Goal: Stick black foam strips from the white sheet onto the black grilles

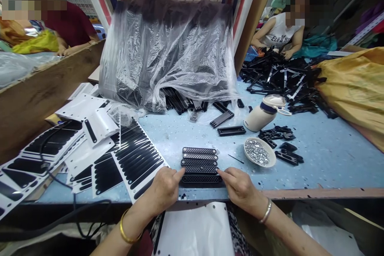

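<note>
Black lattice-patterned bars (199,163) are lying in a row between the fingers of the left hand (167,187) and right hand (240,186). Both hands' fingers are curling, with tips touching opposite ends of a near bar; whether they are clamping it, I cannot tell. Beyond the right fingers, a bowl (272,161) of small metal pieces (256,152) is resting on the blue table (318,160). Left of the left fingers, sheets of black strips (136,156) are spreading out.
</note>
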Demonstrator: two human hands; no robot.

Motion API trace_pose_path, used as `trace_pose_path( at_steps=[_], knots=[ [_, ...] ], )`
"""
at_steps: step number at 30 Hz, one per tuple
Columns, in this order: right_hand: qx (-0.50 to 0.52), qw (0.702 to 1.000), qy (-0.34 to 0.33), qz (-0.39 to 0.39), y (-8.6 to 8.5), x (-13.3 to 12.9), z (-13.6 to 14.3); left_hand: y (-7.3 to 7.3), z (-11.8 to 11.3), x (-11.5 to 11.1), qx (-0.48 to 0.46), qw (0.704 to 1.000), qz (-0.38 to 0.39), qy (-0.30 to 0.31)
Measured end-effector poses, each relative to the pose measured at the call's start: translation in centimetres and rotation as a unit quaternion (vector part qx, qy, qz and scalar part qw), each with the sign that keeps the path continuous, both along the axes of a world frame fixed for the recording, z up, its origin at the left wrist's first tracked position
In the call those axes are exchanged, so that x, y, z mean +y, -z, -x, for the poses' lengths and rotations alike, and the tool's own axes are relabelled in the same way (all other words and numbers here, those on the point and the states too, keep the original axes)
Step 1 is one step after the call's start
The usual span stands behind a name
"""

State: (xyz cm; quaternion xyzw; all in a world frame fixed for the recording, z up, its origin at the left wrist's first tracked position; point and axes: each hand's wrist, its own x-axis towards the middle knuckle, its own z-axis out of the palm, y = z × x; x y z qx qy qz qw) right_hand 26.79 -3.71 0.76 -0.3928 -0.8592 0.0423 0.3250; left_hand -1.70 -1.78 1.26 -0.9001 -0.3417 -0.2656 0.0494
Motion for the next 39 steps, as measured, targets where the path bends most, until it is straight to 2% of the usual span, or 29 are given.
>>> trace_pose_path(
  at_steps=[6,9,14,19,22,25,29,32,35,39],
  knots=[
    [0.051,0.997,0.022,0.049,-0.5,0.4,0.3,0.3,0.0,-0.1,-0.001,1.0,-0.001,-0.001],
    [0.05,0.997,0.039,0.034,-1.1,1.0,1.3,0.3,0.1,-0.2,-0.036,0.999,0.015,0.003],
    [-0.034,0.998,0.022,0.038,-1.8,2.4,4.2,-0.6,-0.3,-1.1,-0.1,0.995,0.023,-0.002],
    [-0.117,0.989,0.015,0.09,-1.8,3.4,5.7,-0.6,-1.2,-2.4,-0.113,0.991,0.035,-0.058],
    [-0.037,0.991,0.033,0.122,-2.1,3.1,4.6,0.2,-1.6,-2.5,-0.127,0.988,0.03,-0.086],
    [0.062,0.979,0.063,0.181,-2.7,2.0,2.3,0.9,-1.8,-2.3,-0.145,0.985,0.027,-0.092],
    [0.112,0.962,0.117,0.218,-3.0,0.1,0.6,1.1,-1.9,-2.4,-0.183,0.978,0.038,-0.09],
    [0.116,0.967,0.089,0.208,-2.7,-0.4,2.2,0.9,-1.9,-2.8,-0.211,0.972,0.041,-0.1],
    [0.095,0.979,0.024,0.179,-2.6,0.1,5.7,0.9,-1.9,-3.2,-0.212,0.969,0.06,-0.107],
    [0.007,0.986,-0.032,0.163,-2.8,1.0,9.4,0.9,-1.8,-3.3,-0.215,0.967,0.064,-0.119]
  ],
)
